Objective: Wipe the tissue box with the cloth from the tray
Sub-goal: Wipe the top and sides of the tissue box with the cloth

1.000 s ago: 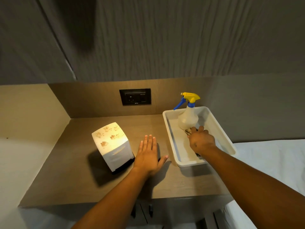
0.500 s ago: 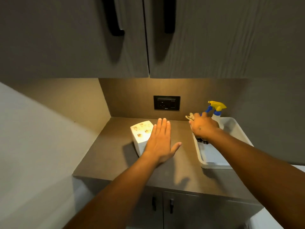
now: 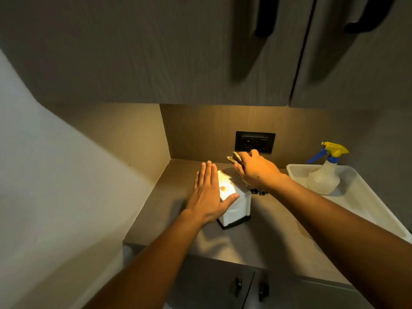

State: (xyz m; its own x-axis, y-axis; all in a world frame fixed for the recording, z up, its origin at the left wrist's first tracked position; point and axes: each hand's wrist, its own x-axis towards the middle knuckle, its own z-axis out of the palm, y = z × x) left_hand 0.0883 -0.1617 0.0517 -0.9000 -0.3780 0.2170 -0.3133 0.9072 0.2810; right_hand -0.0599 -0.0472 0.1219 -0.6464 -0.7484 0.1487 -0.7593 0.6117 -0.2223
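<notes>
A white tissue box [image 3: 236, 208] with a small printed pattern on top stands on the brown counter [image 3: 267, 237]. My left hand [image 3: 208, 195] lies flat and open over its left side, fingers straight. My right hand [image 3: 256, 171] hovers just above the box's far right corner, closed around a patterned cloth [image 3: 233, 157] that sticks out past the fingers and hangs below the wrist. The white tray [image 3: 365, 204] sits at the right of the counter.
A clear spray bottle [image 3: 324, 177] with a yellow and blue trigger stands in the tray. A black wall socket [image 3: 255, 142] is behind my right hand. Upper cabinets with black handles hang overhead; a side wall closes the counter on the left.
My right hand lifted the cloth out of the tray and carried it left to the tissue box. My left hand moved from the counter onto the box. The view shifted left.
</notes>
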